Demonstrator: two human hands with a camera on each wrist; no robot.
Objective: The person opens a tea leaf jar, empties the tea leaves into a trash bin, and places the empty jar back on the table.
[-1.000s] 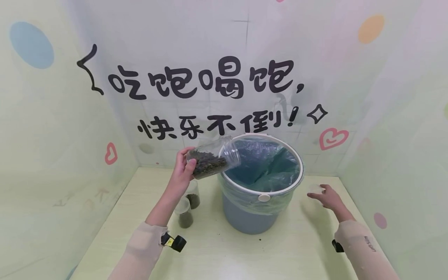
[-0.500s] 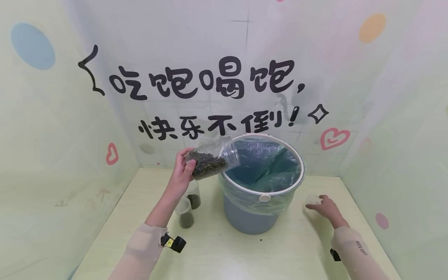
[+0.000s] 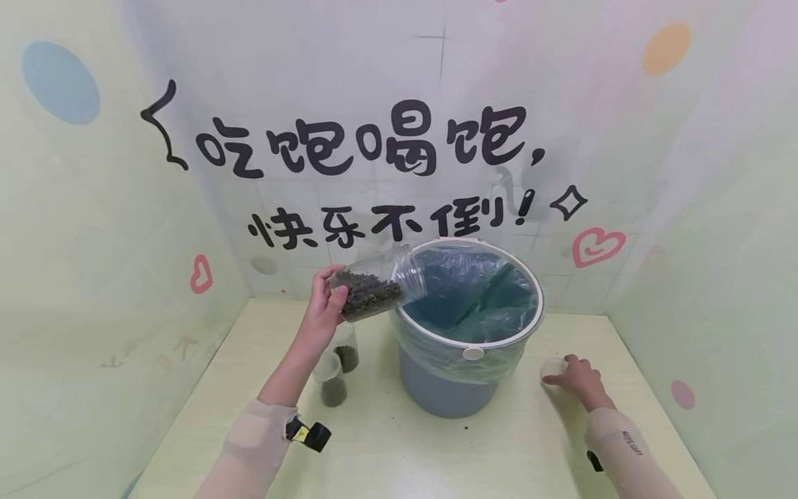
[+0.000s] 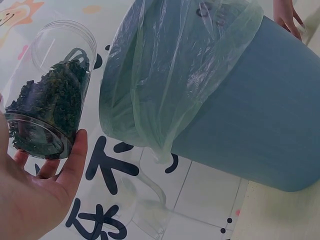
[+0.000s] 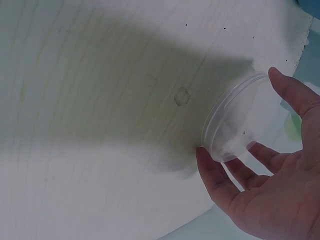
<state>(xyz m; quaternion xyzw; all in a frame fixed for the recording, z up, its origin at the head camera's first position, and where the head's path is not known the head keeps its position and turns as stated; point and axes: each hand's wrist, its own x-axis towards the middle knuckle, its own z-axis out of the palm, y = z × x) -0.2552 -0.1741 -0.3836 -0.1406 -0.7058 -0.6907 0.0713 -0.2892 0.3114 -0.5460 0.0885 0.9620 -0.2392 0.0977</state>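
Observation:
My left hand grips a clear plastic jar by its base end. Dark, crumbled dried leaves fill part of it. The jar lies tilted on its side, its uncapped mouth at the left rim of a blue-grey trash bin. Green plastic liner covers the bin's inside and folds over its white rim. On the bin's other side, my right hand holds a clear round lid by its edge, thumb and fingertips spread around it, low over the tabletop.
Two smaller clear containers with dark contents, a front one and a back one, stand left of the bin. Small dark crumbs dot the table in front. Printed fabric walls enclose the table at back and sides.
My right hand has come down toward the table and slightly left with the lid. The left hand and the tilted jar stay nearly still.

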